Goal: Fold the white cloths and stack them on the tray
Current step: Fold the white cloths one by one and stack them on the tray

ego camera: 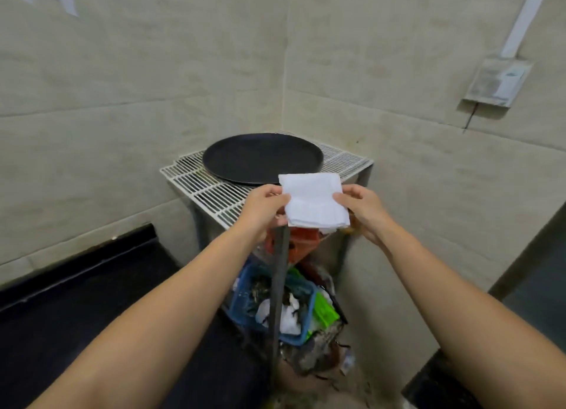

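A folded white cloth is held up in the air just in front of the round black tray. My left hand pinches its left edge between thumb and fingers. My right hand pinches its right edge the same way. The cloth is a small, flat rectangle of several layers, and its top edge overlaps the tray's near rim in the view. The tray has nothing on it and lies on a white wire rack in the corner.
Tiled walls close in behind and to the right of the rack. Below the rack top sit a blue basket of clutter, red and green packets, and a dark upright rod. A black counter runs along the left.
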Demonstrator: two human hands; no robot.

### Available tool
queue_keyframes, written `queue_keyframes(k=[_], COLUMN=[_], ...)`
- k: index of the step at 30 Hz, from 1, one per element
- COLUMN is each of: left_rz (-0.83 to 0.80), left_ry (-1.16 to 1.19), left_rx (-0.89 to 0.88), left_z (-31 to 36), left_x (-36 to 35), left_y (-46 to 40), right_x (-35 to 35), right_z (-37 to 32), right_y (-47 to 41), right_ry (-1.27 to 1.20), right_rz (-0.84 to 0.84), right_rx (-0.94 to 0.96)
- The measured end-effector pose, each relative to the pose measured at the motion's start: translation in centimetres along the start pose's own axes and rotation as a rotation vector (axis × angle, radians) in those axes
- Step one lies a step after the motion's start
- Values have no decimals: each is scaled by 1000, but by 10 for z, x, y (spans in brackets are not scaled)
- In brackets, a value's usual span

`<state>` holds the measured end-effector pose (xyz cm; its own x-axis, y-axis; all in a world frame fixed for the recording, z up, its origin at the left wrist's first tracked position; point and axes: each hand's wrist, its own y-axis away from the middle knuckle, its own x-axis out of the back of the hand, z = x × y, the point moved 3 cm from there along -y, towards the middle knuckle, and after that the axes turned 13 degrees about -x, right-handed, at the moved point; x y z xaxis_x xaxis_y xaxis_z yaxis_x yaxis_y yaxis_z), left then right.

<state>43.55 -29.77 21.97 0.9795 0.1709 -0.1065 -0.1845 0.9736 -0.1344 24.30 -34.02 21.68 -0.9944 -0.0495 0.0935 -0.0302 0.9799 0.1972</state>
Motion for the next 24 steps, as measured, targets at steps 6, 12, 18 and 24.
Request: queue_keyframes(k=[6, 12, 18, 24], left_rz=[136, 396, 548, 558], left_ry=[-49, -141, -238, -482], left_rx=[-49, 16, 131, 217], left_z=[15, -9, -33, -48], left_x=[6, 30, 44, 35], left_y=[-107, -189, -235, -257], right_x=[-21, -76, -119, -123], right_z=[-68, -93, -94, -84], right_y=[-121, -241, -317, -346], right_ry=[156, 332, 576, 787], right_rz=[-150, -341, -502, -522], right_rx=[107, 99, 69, 143])
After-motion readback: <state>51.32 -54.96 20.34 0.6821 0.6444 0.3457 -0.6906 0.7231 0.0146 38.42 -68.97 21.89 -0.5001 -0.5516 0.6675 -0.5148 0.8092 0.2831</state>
